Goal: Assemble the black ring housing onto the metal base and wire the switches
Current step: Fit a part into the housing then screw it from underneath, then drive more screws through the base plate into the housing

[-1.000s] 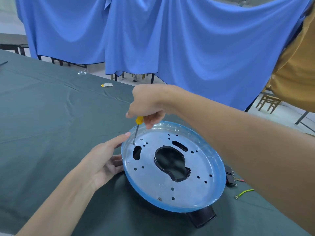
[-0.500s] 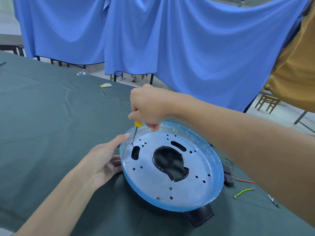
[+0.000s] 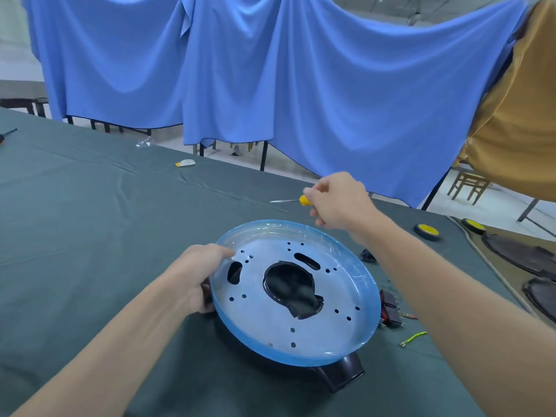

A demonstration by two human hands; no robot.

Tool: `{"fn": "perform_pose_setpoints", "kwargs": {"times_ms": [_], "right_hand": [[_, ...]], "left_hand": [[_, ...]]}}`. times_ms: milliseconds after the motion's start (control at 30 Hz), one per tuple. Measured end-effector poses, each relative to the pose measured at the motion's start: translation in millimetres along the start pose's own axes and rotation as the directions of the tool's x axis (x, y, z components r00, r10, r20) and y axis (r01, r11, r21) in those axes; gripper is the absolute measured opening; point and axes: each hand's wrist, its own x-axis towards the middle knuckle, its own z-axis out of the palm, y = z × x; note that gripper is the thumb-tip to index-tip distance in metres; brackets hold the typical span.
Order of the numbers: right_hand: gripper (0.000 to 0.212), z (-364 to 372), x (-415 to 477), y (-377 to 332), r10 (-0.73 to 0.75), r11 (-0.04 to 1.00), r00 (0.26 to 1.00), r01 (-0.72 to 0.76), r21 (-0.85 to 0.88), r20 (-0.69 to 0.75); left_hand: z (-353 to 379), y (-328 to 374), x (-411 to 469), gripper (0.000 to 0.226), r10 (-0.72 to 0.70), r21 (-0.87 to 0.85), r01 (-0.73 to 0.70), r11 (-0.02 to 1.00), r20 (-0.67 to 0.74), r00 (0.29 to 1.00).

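Observation:
The round metal base point(image 3: 319, 332), wrapped in blue film and pierced with holes, lies on the green table cloth over the black ring housing point(image 3: 341, 373), whose handle sticks out at the front. My left hand point(image 3: 195, 275) grips the base's left rim, thumb on top. My right hand point(image 3: 337, 200) is raised behind the base and holds a yellow-handled screwdriver point(image 3: 288, 201), its shaft pointing left. Black switches point(image 3: 391, 308) with red wires lie at the base's right edge.
A green-yellow wire point(image 3: 413, 339) lies to the right of the base. Two yellow-and-black round parts point(image 3: 427, 230) and dark flat discs point(image 3: 517, 251) sit at far right. A small white-yellow scrap point(image 3: 185, 163) lies far back. Blue drapes hang behind the table.
My right hand has lifted the screwdriver off the hole near the left rim and swung it up and back to the right. My left hand has shifted from touching the rim to gripping it.

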Motion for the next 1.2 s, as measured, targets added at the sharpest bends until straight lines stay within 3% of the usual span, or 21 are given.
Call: {"fn": "perform_pose_setpoints", "kwargs": {"times_ms": [133, 333, 533, 667, 833, 900, 967, 1100, 1200], "right_hand": [[0.014, -1.0, -12.7, 46.4, 0.157, 0.944, 0.983, -0.119, 0.307, -0.100], [0.012, -15.4, -21.8, 80.9, 0.285, 0.829, 0.939, -0.140, 0.542, -0.193], [0.010, -15.8, -18.7, 93.9, 0.384, 0.721, 0.907, -0.176, 0.670, -0.174], [0.011, -14.6, -17.6, 90.4, 0.412, 0.668, 0.901, -0.194, 0.719, -0.139], [0.013, -24.0, -19.9, 87.8, 0.411, 0.662, 0.898, -0.177, 0.728, -0.155], [0.013, -26.1, -22.2, 89.8, 0.408, 0.667, 0.901, -0.183, 0.722, -0.149], [0.012, -27.3, -25.3, 93.3, 0.403, 0.671, 0.905, -0.193, 0.716, -0.134], [0.012, -26.9, -28.8, 99.0, 0.429, 0.662, 0.895, -0.220, 0.716, -0.121], [0.013, -25.2, -29.4, 102.8, 0.463, 0.654, 0.876, -0.234, 0.719, -0.135]], "left_hand": [[4.0, 6.5, 1.9, 0.007, 0.048, 0.051, -0.045, 0.998, -0.054, 0.997], [-5.6, 46.2, -14.8, 0.010, 0.316, 0.125, -0.300, 0.946, -0.131, 0.940], [-4.5, 77.3, -36.3, 0.021, 0.475, 0.112, -0.462, 0.880, -0.154, 0.867], [9.4, 82.9, -40.6, 0.011, 0.485, 0.109, -0.473, 0.874, -0.147, 0.862], [20.3, 83.5, -38.1, 0.020, 0.524, 0.135, -0.507, 0.851, -0.169, 0.835], [25.1, 84.1, -38.6, 0.017, 0.602, 0.192, -0.572, 0.798, -0.208, 0.771], [30.6, 83.6, -42.4, 0.023, 0.717, 0.282, -0.661, 0.696, -0.222, 0.661], [37.4, 79.2, -52.2, 0.034, 0.916, 0.494, -0.778, 0.387, -0.111, 0.385], [40.6, 72.8, -47.9, 0.045, 0.972, 0.636, -0.746, 0.199, -0.033, 0.231]]}}
